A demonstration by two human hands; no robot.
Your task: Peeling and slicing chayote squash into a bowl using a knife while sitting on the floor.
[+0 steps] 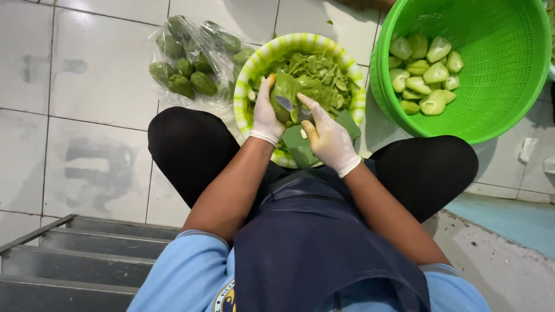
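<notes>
Green squash (pixel 283 92) is being peeled: we are gripping it in our left hand (pixel 265 112), our right hand (pixel 328 138) closed on the knife (pixel 287 105). Next, turning it carefully.

Bare floor tiles (pixel 98 75) lie open leftward; the bag of gourds (pixel 191 63) and green basket (pixel 491 124) flank the bowl (pixel 245 75).
</notes>
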